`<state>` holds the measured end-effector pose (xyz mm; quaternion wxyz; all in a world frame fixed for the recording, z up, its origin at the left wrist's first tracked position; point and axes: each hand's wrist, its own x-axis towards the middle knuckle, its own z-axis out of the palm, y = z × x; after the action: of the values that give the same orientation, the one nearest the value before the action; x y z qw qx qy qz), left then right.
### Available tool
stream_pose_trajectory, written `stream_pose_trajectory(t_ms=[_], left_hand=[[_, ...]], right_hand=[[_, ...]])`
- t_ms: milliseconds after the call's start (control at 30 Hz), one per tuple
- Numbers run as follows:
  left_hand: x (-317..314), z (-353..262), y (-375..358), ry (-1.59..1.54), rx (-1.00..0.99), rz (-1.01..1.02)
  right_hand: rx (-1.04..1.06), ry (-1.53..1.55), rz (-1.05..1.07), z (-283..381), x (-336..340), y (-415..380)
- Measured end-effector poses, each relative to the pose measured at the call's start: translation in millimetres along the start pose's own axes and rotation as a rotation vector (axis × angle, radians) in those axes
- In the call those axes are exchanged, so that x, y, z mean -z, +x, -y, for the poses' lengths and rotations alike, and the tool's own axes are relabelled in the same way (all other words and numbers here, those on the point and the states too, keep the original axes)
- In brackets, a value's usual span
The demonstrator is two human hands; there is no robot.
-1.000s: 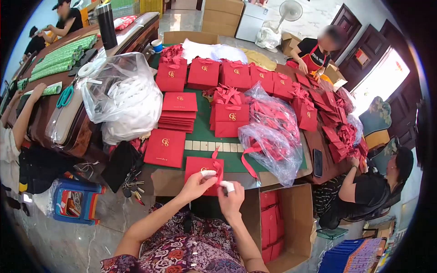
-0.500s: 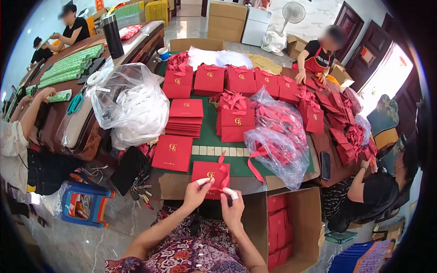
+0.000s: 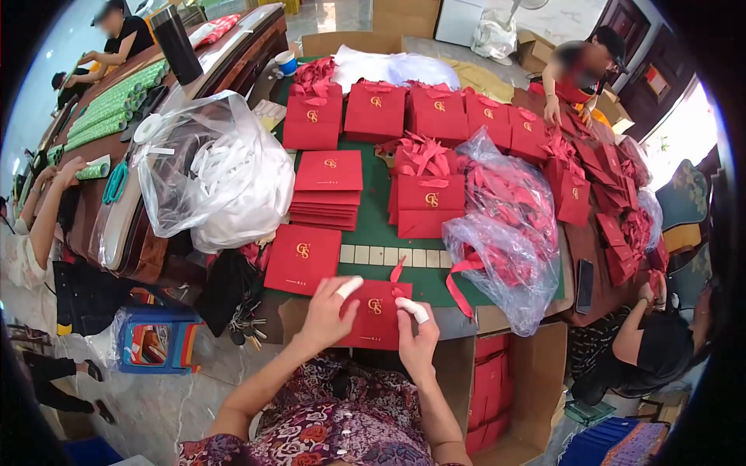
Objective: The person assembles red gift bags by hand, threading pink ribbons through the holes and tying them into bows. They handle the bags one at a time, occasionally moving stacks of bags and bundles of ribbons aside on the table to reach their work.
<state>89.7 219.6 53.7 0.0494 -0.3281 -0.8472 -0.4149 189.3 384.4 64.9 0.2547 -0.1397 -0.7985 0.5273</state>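
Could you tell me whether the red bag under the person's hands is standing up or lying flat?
Lying flat. The red bag lies logo-up at the table's edge, with the left hand and right hand resting on it.

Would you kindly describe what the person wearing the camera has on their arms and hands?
Both forearms are bare. The left hand has white tape or a white cot wrapped round one finger, and the right hand has the same on one finger. The garment at the body is dark with a red and pale floral pattern.
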Motion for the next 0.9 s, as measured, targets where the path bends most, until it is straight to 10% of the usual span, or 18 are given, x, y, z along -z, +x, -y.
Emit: stream_pose_trajectory(t_ms=[233,900], left_hand=[[-12,20,23,0.424,-0.072,0.326],[-10,7,25,-0.078,0.196,0.380]], right_hand=[[-0.096,-0.138,0.178,-21,-22,15],[-0.120,-0.191,0.176,-17,-21,4]])
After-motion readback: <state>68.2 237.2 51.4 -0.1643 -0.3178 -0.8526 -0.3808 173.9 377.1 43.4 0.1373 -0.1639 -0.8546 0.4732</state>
